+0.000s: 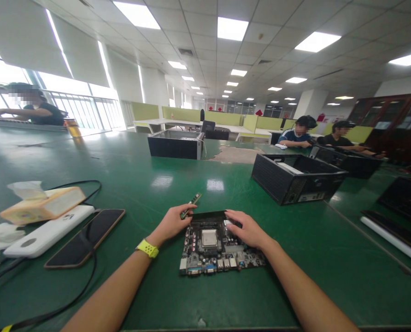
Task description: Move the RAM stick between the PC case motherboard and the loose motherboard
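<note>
A motherboard [231,249] lies flat on the green table, its row of ports facing me and a square silver processor [209,239] in its socket. Behind its far left corner, my left hand [174,223] pinches a narrow RAM stick [192,203] between thumb and fingers; the stick slants away to the right. My right hand [249,229] is closed over the board's far right part, fingers at the far edge and thumb bent inward. A dark strip [208,215] runs along that far edge between the hands. The right fingertips' exact contact is partly hidden.
Left of me lie a phone [86,237], a white power bank [49,230] with a black cable and a tissue pack [44,205]. Black computer cases [297,180] stand to the right and farther back [175,144]. Other people sit around the table.
</note>
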`<state>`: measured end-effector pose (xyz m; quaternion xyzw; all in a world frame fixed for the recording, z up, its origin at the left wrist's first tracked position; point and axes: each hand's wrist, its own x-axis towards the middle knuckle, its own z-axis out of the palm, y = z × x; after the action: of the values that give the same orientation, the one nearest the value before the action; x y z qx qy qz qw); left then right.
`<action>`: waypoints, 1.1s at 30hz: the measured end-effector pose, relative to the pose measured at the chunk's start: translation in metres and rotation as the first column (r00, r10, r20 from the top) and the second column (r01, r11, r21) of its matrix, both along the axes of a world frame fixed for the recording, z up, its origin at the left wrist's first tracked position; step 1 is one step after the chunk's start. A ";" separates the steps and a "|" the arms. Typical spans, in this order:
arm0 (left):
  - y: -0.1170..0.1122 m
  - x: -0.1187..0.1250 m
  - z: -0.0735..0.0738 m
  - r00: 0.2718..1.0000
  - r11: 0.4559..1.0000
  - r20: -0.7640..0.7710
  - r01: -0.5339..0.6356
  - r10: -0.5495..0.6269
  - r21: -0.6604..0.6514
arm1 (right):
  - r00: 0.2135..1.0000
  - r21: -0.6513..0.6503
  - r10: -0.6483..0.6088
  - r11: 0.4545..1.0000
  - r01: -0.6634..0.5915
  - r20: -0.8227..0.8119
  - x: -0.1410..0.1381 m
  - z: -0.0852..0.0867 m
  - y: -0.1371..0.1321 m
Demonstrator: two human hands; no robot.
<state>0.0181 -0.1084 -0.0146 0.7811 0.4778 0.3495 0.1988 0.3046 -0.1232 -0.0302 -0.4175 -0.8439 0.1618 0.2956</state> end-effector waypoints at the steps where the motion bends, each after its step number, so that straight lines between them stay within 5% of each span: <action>1: 0.000 0.000 0.000 1.000 1.000 0.001 0.000 0.000 0.001 | 1.000 -0.001 0.004 1.000 -0.004 -0.001 0.000 0.000 0.000; 33: 0.000 0.000 0.001 1.000 1.000 0.015 0.007 -0.007 -0.004 | 0.999 0.006 0.011 1.000 -0.011 -0.042 0.000 0.002 -0.001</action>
<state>0.0180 -0.1087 -0.0134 0.7796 0.4744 0.3537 0.2052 0.3048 -0.1239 -0.0284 -0.4084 -0.8402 0.1697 0.3137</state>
